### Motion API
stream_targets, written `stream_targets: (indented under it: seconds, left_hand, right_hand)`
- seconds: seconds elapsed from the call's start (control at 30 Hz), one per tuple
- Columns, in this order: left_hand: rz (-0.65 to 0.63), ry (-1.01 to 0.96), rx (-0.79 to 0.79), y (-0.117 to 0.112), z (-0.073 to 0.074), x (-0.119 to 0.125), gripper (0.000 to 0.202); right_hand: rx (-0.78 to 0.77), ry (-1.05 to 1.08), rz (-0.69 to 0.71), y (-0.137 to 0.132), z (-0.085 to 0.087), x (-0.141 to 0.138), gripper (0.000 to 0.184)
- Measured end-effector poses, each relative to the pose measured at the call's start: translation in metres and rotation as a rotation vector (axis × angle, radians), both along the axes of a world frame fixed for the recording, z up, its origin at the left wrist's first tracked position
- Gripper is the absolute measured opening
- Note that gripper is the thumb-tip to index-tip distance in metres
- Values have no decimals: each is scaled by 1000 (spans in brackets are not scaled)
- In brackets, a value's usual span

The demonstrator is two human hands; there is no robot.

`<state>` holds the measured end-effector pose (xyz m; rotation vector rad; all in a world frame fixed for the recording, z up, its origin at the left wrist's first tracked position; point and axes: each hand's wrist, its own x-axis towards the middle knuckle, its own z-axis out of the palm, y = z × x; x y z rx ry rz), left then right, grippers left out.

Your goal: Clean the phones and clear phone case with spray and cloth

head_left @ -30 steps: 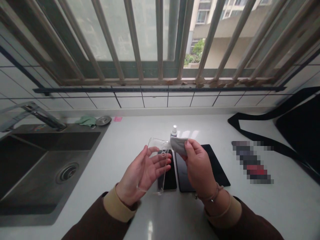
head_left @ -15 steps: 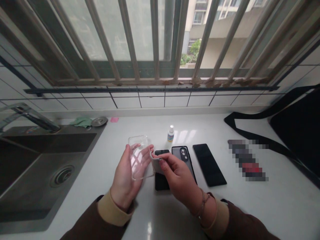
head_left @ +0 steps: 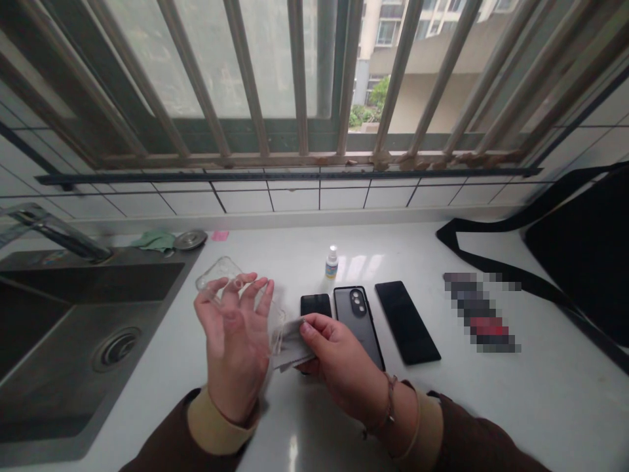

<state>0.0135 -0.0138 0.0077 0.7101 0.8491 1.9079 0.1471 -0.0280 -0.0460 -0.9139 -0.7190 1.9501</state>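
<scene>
1. Well, the left hand (head_left: 233, 341) is raised over the white countertop (head_left: 491, 400), palm toward the wearer. Its fingers (head_left: 250, 295) are spread wide and slightly curved, and they support a clear phone case (head_left: 221, 272) from the near side of it.
2. That case stands tilted behind the fingers. One end sticks out past the fingertips at eleven o'clock from the palm, and the other end reaches toward the right hand (head_left: 344, 367). How firmly the left hand grips it is hard to tell through the clear plastic.
3. The right hand's fingers (head_left: 314, 328) are bent and closed, pinching a grey cloth (head_left: 292, 344). That cloth touches the case's lower edge.
4. Seen from the hands, a small dropper bottle (head_left: 331, 262) stands at twelve o'clock. A small black phone (head_left: 315, 305) lies just below it, beside a phone in a black case (head_left: 356, 321) with its camera bump showing. A black slate phone (head_left: 407, 321) lies at one o'clock.
5. At nine o'clock sits a steel sink (head_left: 93, 282) with a faucet (head_left: 54, 229). Beyond it are a green rag (head_left: 156, 240) and a round metal strainer (head_left: 189, 240).
6. A black bag (head_left: 580, 262) with a long strap lies at two o'clock.
</scene>
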Motion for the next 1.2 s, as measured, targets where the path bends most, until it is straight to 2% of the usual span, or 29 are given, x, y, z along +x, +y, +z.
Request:
stream_targets:
  seconds: [0.2, 0.3, 0.37, 0.43, 0.47, 0.57, 0.63, 0.67, 0.73, 0.83, 0.9, 1.1, 1.2]
  left_hand:
    - [142, 174, 11, -3, -5, -5, 71]
    - [195, 216, 6, 2, -9, -11, 72]
    - [166, 241, 3, 7, -12, -14, 64]
    - [62, 218, -77, 12, -15, -15, 50]
    - [-36, 180, -149, 13, -15, -15, 44]
    - [-497, -1, -396, 13, -15, -13, 38]
    - [-808, -95, -490, 8, -14, -11, 41]
    - [-924, -113, -507, 5, -13, -10, 42]
    - [-1075, -102, -499, -1, -13, -9, 44]
    - [-1144, -75, -464, -6, -13, -9, 41]
    - [-1132, -77, -457, -5, -13, -10, 39]
    - [-1071, -74, -467, 0, -11, -14, 40]
    - [-1100, -17, -514, -3, -13, -12, 39]
  right_hand:
    - [-106, 173, 48, 0, 13, 5, 39]
    - [-101, 161, 119, 1, 13, 7, 38]
    - [-65, 103, 92, 4, 10, 9, 37]
    - [2, 6, -62, 9, 7, 13, 37]
    - [55, -55, -170, 12, 6, 16, 37]
    - [283, -290, -450, 21, 8, 29, 36]
    - [439, -464, -549, 22, 13, 37, 34]
    - [509, -533, -570, 21, 16, 39, 32]
    - [642, -608, -532, 17, 20, 42, 28]
    - [774, -584, -373, 12, 23, 40, 27]
    - [785, -596, -343, 12, 22, 39, 27]
    - [653, -774, -422, 24, 20, 46, 30]
    - [688, -830, -483, 23, 19, 46, 28]
